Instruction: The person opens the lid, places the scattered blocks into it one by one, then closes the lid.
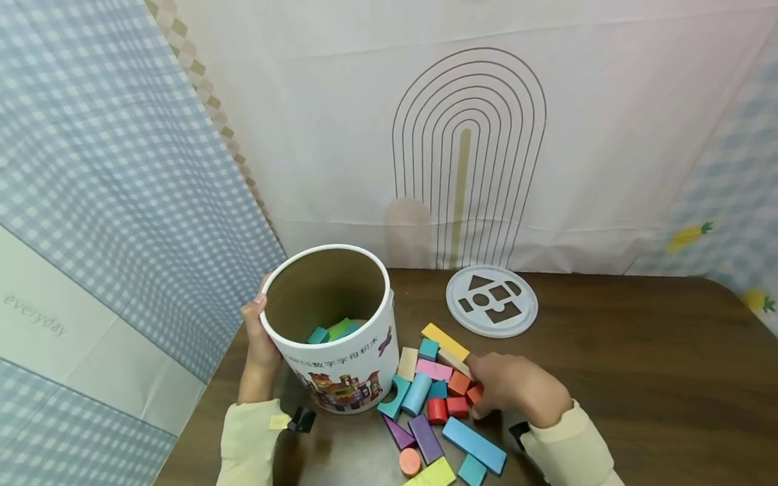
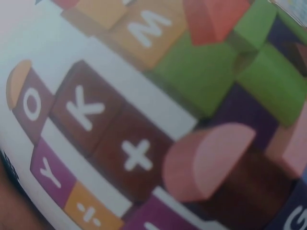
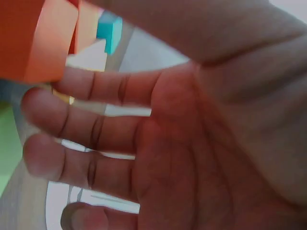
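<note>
A white printed bucket (image 1: pixel 349 378) stands tilted toward me, with several green and teal blocks (image 1: pixel 340 329) inside. My left hand (image 1: pixel 260 337) grips its left side near the rim; in the left wrist view the bucket's printed wall (image 2: pixel 144 120) fills the picture and hides the fingers. At the right edge of a loose block pile, my right hand (image 1: pixel 516 388) pinches a small orange block (image 1: pixel 475 393) between thumb and index finger. In the right wrist view that orange block (image 3: pixel 50 43) is at upper left, by the index fingertip, while the other fingers extend loosely.
Beside the bucket lie a blue cylinder (image 1: pixel 417 393), red blocks (image 1: pixel 457 406), a purple block (image 1: pixel 425 437), a long blue block (image 1: pixel 474 444) and a yellow block (image 1: pixel 446 341). Behind them, a white lid (image 1: pixel 492 302) with shaped holes rests near the cloth backdrop (image 1: pixel 340 135).
</note>
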Action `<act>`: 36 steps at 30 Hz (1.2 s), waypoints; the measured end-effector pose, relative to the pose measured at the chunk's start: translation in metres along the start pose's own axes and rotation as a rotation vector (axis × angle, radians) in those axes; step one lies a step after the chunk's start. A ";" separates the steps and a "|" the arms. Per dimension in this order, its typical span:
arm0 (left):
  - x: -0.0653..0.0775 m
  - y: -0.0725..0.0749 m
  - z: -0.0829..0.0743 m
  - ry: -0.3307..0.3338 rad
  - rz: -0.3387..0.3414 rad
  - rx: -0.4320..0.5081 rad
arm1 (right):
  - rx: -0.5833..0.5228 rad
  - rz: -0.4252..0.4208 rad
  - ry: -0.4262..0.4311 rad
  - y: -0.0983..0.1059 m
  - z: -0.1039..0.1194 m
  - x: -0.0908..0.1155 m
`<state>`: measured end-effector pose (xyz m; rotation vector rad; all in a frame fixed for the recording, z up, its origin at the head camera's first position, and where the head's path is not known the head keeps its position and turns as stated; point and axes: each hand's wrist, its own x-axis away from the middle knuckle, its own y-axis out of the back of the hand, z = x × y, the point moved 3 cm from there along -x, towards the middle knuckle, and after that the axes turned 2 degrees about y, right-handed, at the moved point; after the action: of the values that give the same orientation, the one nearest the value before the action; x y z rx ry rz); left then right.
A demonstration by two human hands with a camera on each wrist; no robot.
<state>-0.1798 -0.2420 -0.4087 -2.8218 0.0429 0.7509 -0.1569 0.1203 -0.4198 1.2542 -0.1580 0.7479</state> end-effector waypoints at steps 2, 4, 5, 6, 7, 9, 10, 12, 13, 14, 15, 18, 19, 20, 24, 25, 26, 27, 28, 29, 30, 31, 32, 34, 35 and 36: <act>0.004 0.002 0.001 -0.002 -0.004 0.006 | 0.037 -0.012 -0.007 -0.002 0.005 0.000; 0.005 0.005 0.003 0.001 -0.001 0.013 | 0.063 -0.032 -0.004 -0.002 0.008 0.000; 0.005 0.006 0.005 0.004 -0.005 0.019 | 0.065 -0.041 -0.003 -0.002 0.008 0.000; 0.005 0.006 0.006 0.006 -0.006 0.016 | 0.062 -0.049 0.000 -0.001 0.007 0.000; 0.004 0.006 0.007 0.003 0.001 0.008 | 0.054 -0.052 0.001 -0.001 0.006 0.001; 0.002 0.005 0.009 0.002 0.007 -0.005 | 0.044 -0.056 0.008 0.001 0.002 0.003; 0.001 0.004 0.009 0.004 0.008 -0.009 | 0.038 -0.058 0.010 0.002 0.000 0.003; 0.000 -0.002 0.006 -0.008 0.017 -0.023 | 0.031 -0.056 0.016 0.004 -0.006 0.005; 0.000 -0.005 0.004 -0.014 0.019 -0.030 | 0.029 -0.059 0.019 0.005 -0.008 0.007; 0.000 -0.007 0.003 -0.020 0.022 -0.032 | 0.027 -0.063 0.018 0.006 -0.011 0.008; -0.001 -0.009 0.001 -0.027 0.030 -0.028 | 0.023 -0.070 0.018 0.008 -0.014 0.010; -0.003 -0.015 -0.001 -0.040 0.040 -0.023 | -0.011 -0.110 0.022 0.014 -0.020 0.019; -0.004 -0.018 -0.003 -0.041 0.041 -0.019 | -0.022 -0.130 0.032 0.017 -0.021 0.022; -0.004 -0.019 -0.004 -0.035 0.040 -0.015 | -0.034 -0.154 0.047 0.020 -0.021 0.024; -0.005 -0.024 -0.010 -0.014 0.025 -0.008 | -0.092 -0.282 0.168 0.034 -0.017 0.036; -0.004 -0.024 -0.010 -0.012 0.026 -0.005 | -0.102 -0.321 0.203 0.038 -0.014 0.039; -0.004 -0.023 -0.010 -0.009 0.025 -0.002 | -0.117 -0.359 0.235 0.042 -0.011 0.041; -0.005 -0.023 -0.011 -0.011 0.023 -0.001 | -0.137 -0.394 0.261 0.046 -0.007 0.044; -0.005 -0.021 -0.010 -0.015 0.023 -0.001 | -0.159 -0.429 0.279 0.050 -0.003 0.047; -0.004 -0.020 -0.010 -0.015 0.020 -0.002 | -0.185 -0.463 0.306 0.054 0.002 0.050; -0.004 -0.019 -0.010 -0.017 0.015 -0.005 | -0.202 -0.501 0.327 0.058 0.008 0.052; -0.004 -0.017 -0.010 -0.024 0.015 -0.007 | -0.228 -0.534 0.346 0.063 0.014 0.055; -0.004 -0.016 -0.011 -0.027 0.011 -0.012 | -0.255 -0.565 0.377 0.067 0.021 0.058; -0.003 -0.015 -0.011 -0.032 0.009 -0.016 | -0.281 -0.634 0.445 0.076 0.036 0.062; -0.002 -0.013 -0.011 -0.032 0.009 -0.016 | -0.285 -0.665 0.480 0.080 0.045 0.064; -0.001 -0.012 -0.011 -0.037 0.011 -0.015 | -0.281 -0.693 0.513 0.085 0.053 0.066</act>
<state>-0.1742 -0.2329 -0.3962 -2.8233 0.0471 0.8085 -0.1422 0.1098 -0.3013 0.7366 0.5517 0.3970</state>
